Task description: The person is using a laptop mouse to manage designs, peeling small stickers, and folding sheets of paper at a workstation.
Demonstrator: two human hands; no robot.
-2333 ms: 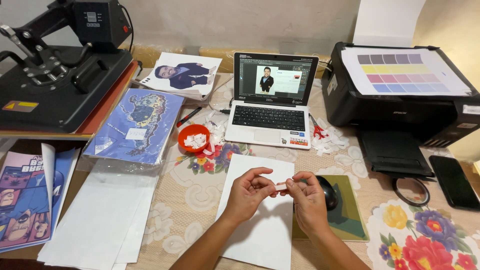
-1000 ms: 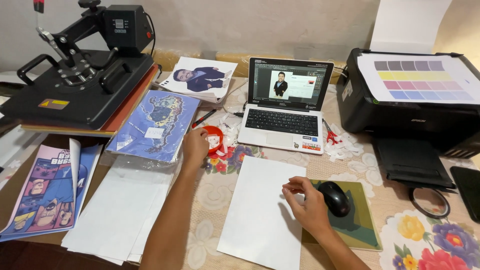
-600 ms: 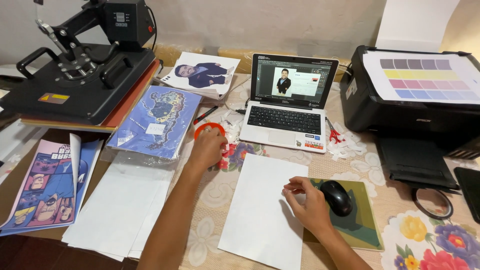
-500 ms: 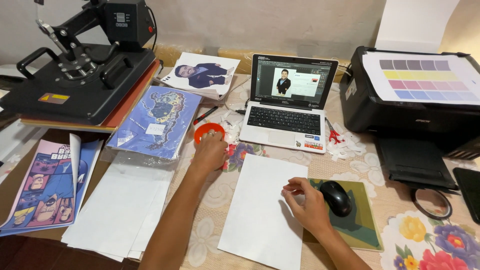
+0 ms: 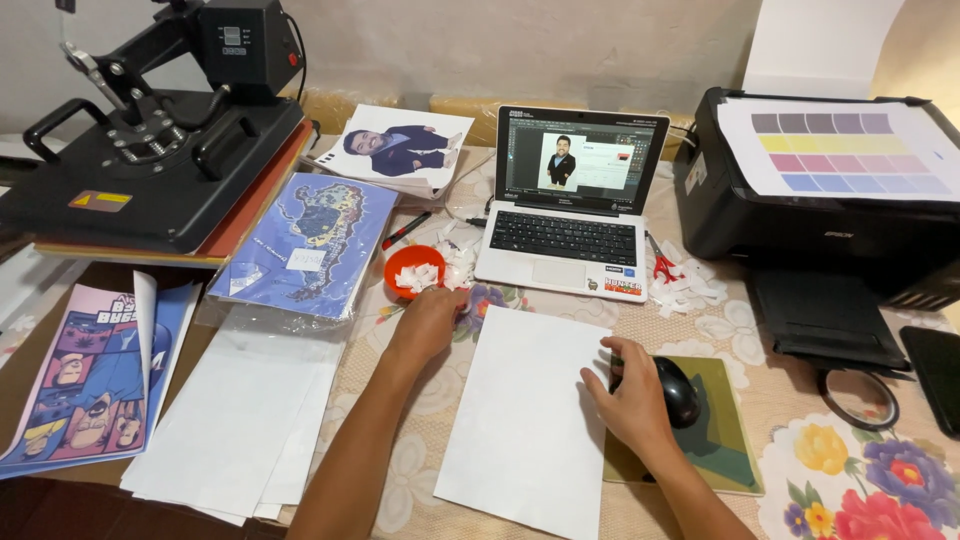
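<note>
White sheet of paper (image 5: 528, 420) is lying in the lower middle of the frame on the flowered tablecloth (image 5: 850, 480), and I am pressing my right hand (image 5: 628, 395) flat on its right edge, fingers loosely spread, just beside the black mouse (image 5: 680, 392) on the green mouse pad (image 5: 725, 440). My left hand (image 5: 430, 322) is resting left of centre, knuckles up and fingers curled under, so I cannot tell whether it is pinching anything; it is sitting just below the orange bowl (image 5: 412, 270) of white paper scraps. Above the sheet a laptop (image 5: 568, 215) is standing open. At the upper left a heat press (image 5: 150, 140) is sitting, and at the upper right a black printer (image 5: 820, 200).
</note>
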